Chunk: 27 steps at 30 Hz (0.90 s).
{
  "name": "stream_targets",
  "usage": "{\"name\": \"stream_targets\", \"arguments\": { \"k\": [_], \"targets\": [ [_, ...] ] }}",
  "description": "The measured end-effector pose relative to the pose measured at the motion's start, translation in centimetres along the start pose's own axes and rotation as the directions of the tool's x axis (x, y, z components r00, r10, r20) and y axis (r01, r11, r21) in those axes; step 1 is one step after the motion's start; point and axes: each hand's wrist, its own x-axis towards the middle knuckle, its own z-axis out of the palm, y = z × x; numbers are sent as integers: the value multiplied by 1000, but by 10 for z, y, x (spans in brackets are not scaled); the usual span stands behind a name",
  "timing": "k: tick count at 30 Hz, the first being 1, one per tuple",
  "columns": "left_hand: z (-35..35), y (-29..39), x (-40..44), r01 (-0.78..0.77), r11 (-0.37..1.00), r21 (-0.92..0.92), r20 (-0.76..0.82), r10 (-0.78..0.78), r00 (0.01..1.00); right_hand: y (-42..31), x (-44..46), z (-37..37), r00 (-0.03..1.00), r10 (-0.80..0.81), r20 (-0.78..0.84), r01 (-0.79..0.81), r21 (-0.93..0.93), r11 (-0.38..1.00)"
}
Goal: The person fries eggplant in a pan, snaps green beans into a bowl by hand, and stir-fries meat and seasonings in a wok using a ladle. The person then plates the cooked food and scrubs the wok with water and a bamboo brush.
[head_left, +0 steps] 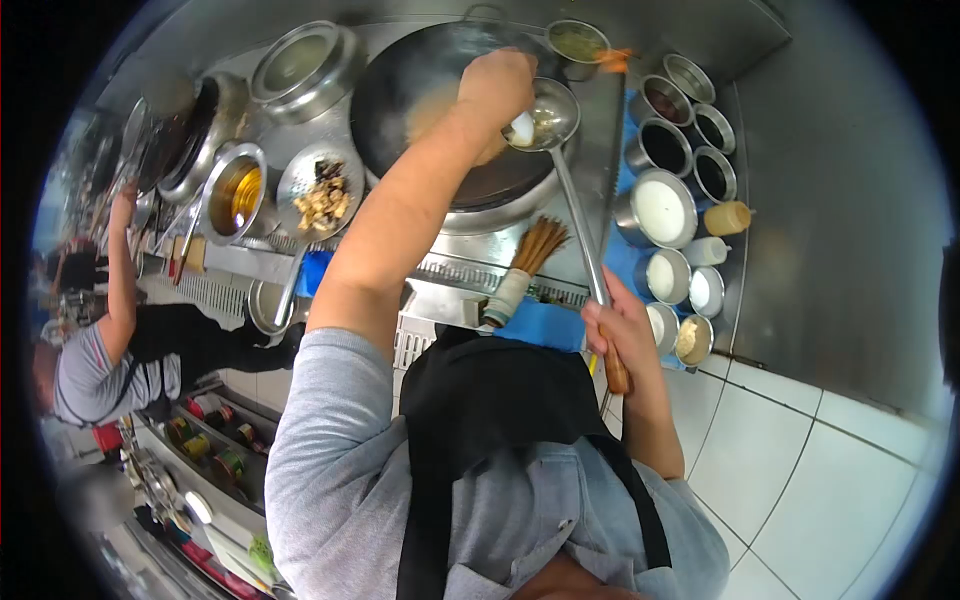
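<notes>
My right hand [630, 325] is closed around the handle of a long metal ladle [575, 205], near its wooden end. The ladle's bowl, with some clear liquid in it, is over the right side of a large dark wok [390, 110]. My left hand [500, 85] reaches above the wok with its fingers closed. A small white thing [522, 128] shows just below them, against the ladle's bowl; its kind I cannot make out. Steam blurs the wok, and my left forearm hides part of its inside.
A perforated strainer [345, 165] holding browned food pieces lies left of the wok, beside a pot of oil [212, 205]. A bamboo brush [530, 260] rests at the stove's front. Several seasoning tins [662, 208] line the right. A co-worker [90, 360] stands at left.
</notes>
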Motion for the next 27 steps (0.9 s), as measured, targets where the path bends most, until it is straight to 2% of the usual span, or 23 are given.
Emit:
{"name": "stream_targets", "arguments": {
  "k": [4,7,9,11,12,14,15,16,19,20,23,24,27],
  "targets": [
    [-34,-76,-35,68,992,-111,-41,-73,997,12,85,37,998,-55,26,59,-215,975],
    [-47,-122,-104,45,941,-336,-242,-132,961,43,134,59,972,-219,-90,129,-575,808],
    [-57,-142,-164,203,919,-337,-180,-275,944,52,133,75,959,-258,-116,116,-671,733],
    [-49,-172,-236,347,830,-436,-71,-417,906,49,118,95,982,-121,-143,29,-523,852],
    [-35,-182,-276,364,753,-548,-105,-494,863,44,118,93,990,-99,-104,35,-492,870],
    [-8,-211,-354,513,635,-578,-9,-633,774,50,126,93,973,-168,-156,53,-558,828],
    [0,-216,-384,533,597,-600,3,-664,747,52,131,95,962,-209,-178,65,-593,803],
    [4,-218,-413,555,556,-619,19,-695,718,52,128,104,935,-272,-226,-19,-800,600],
    [7,-229,-455,594,538,-597,39,-721,692,50,111,126,965,-97,-242,-48,-532,845],
    [5,-229,-459,604,537,-589,26,-735,678,52,113,110,985,-89,-147,5,-494,870],
    [-3,-230,-444,587,542,-601,22,-724,690,48,127,111,965,-199,-168,48,-636,770],
    [2,-236,-441,556,573,-602,-7,-701,714,65,134,107,923,-343,-175,67,-804,591],
    [-12,-232,-425,538,643,-545,-108,-690,716,59,116,123,964,-153,-216,-17,-627,779]
  ]
}}
